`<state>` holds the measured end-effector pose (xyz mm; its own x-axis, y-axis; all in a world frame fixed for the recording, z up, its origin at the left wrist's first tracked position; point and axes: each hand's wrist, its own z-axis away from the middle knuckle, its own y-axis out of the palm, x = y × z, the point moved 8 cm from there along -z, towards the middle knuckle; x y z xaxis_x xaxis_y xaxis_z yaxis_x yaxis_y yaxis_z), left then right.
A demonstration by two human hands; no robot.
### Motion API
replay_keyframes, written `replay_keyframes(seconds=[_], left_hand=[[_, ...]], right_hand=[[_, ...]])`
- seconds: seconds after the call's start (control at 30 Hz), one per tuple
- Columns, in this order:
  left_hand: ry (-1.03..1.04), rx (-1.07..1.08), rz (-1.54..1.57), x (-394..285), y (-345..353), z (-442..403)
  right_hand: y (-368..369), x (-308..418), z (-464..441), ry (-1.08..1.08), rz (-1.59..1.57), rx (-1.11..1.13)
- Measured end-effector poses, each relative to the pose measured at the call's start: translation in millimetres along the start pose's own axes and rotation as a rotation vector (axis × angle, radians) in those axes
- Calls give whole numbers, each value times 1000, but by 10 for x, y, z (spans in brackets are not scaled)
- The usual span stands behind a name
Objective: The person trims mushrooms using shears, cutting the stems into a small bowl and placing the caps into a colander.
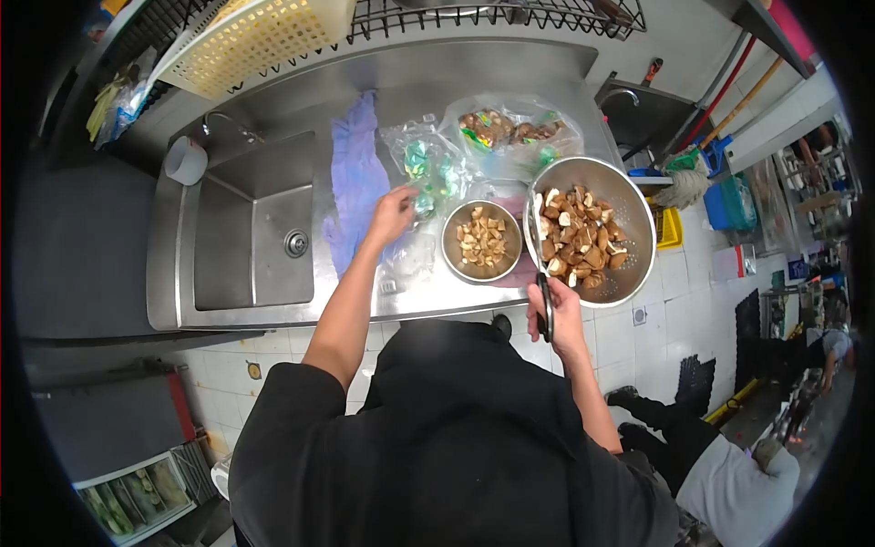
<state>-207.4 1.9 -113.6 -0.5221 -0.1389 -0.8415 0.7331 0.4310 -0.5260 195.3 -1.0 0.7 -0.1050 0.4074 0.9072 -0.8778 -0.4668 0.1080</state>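
Observation:
My left hand [394, 215] is at the near side of crumpled clear plastic packaging [420, 164] with green print, its fingers drawn together on the edge. My right hand [560, 321] is closed around the black handles of a pair of scissors [545, 308]. The scissor blades point up beside a large steel colander [643, 228], which holds cut brown mushrooms [583, 239]. Left of the colander stands a smaller steel bowl [447, 255] with pale chopped mushroom pieces [481, 238]. Behind the bowl lies a clear bag [510, 128] with more mushrooms in it.
A purple cloth [355, 178] lies on the steel counter [401, 301] left of the packaging. Further left is a sink [255, 232] with a white container [186, 161] at its corner. A wire rack [492, 13] hangs above. Another person [729, 479] is at the lower right.

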Motion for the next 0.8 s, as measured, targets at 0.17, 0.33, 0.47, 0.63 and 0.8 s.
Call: replay_keyframes(seconds=[0.17,0.33,0.47,0.63,0.8], left_hand=[[191,129,-537,-523,341,29],[193,97,-652,-582,346,24],[284,206,-535,-288,562,48],[307,228,-503,-547,707,112],[89,407,-694,-286,943,-194]], right_hand=[[212,-19,12,81,57,23],[315,-63,55,108,70,11],[390,-63,102,138,99,19],[408,-95,60,59,140,55],[308,39,89,-54,209,156]])
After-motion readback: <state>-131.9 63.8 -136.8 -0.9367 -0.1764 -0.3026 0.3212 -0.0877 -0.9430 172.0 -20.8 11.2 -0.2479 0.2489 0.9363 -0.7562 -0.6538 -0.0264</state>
